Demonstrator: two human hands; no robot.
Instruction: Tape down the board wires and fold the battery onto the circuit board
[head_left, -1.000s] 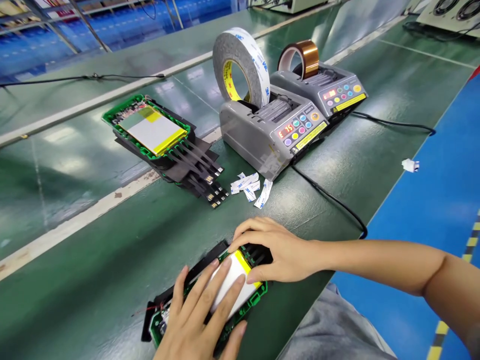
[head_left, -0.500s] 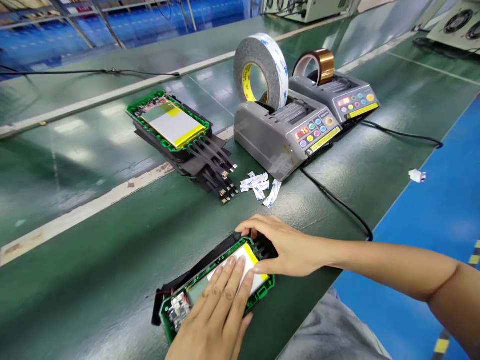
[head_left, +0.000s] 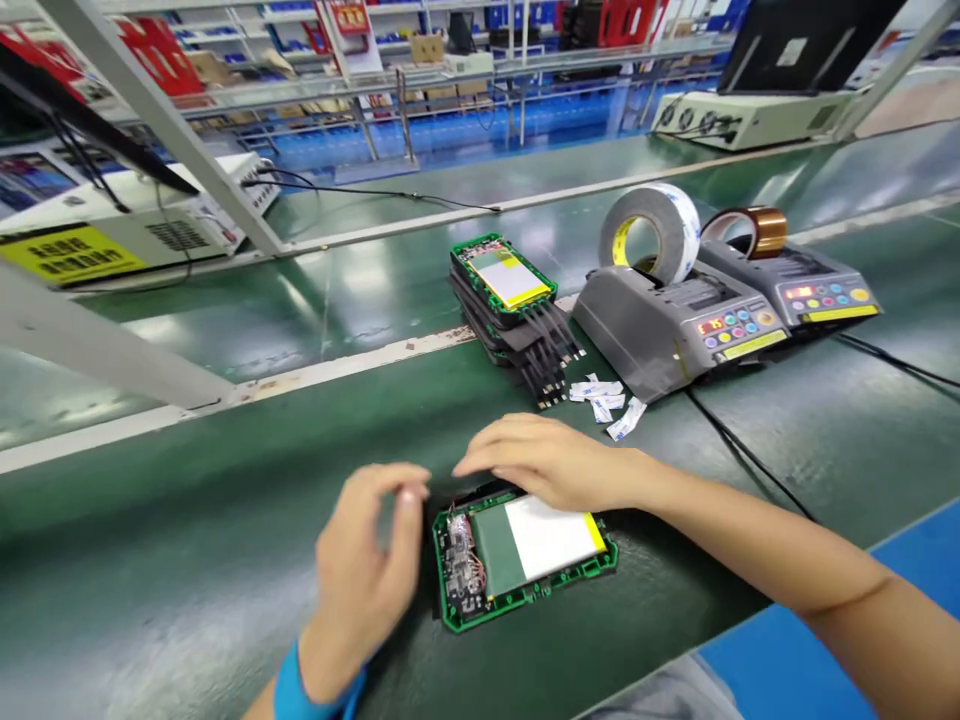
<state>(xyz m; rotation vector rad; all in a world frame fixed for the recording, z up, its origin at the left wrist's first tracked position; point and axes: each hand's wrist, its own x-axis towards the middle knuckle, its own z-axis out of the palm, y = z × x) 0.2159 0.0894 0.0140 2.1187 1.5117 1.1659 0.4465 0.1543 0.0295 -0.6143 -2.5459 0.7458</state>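
A green-edged electronics housing (head_left: 529, 598) lies on the bench in front of me. In it are a circuit board with thin red wires (head_left: 466, 565) at the left and a flat white battery pack (head_left: 555, 537) with a yellow end strip. My left hand (head_left: 367, 560), with a blue wristband (head_left: 307, 690), hovers just left of the housing, fingers curved and thumb apart, nothing visible in it. Over the housing's far edge reaches my right hand (head_left: 544, 460), its fingers stretched out and covering part of that edge. Whether it touches the housing I cannot tell.
Behind stands a stack of similar housings (head_left: 504, 290) with dark ribbon cables. Cut white tape strips (head_left: 600, 395) lie beside two tape dispensers (head_left: 667, 325), (head_left: 810, 275). Black cables run rightward. White frame posts (head_left: 161, 110) and a machine with a yellow label (head_left: 150, 235) are at the left.
My left hand has lifted off the battery pack and moved left. My right hand has let go of the housing's cable end and shifted over its far edge. The view has tilted up and left.
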